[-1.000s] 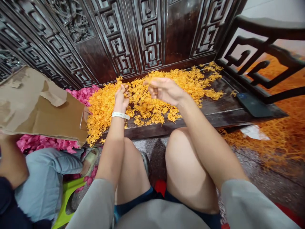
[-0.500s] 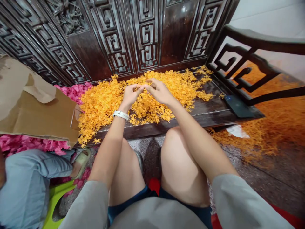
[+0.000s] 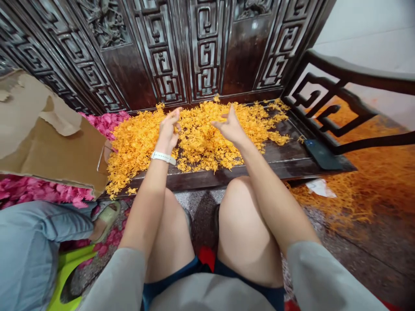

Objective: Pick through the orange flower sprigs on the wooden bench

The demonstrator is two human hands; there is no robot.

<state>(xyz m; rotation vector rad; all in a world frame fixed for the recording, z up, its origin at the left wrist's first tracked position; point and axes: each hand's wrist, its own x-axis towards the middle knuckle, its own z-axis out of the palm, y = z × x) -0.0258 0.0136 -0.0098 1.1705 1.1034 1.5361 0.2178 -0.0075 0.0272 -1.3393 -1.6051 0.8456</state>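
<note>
Yellow flowers: heaped along our desk, under both hands.
Left hand: fingers loosely curled; we cannot tell whether they hold anything.
Right hand: fingers spread apart, bare.
Left end: a cardboard box blocks us, pink flowers showing around it.
Right end: a phone lies beside the armrest, which fences us in.
Back: a carved panel walls off the heap.

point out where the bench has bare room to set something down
On the bench, bare wood shows between the yellow flowers and the dark phone. Left of that it is crowded: flowers spread up to the cardboard box.
</note>
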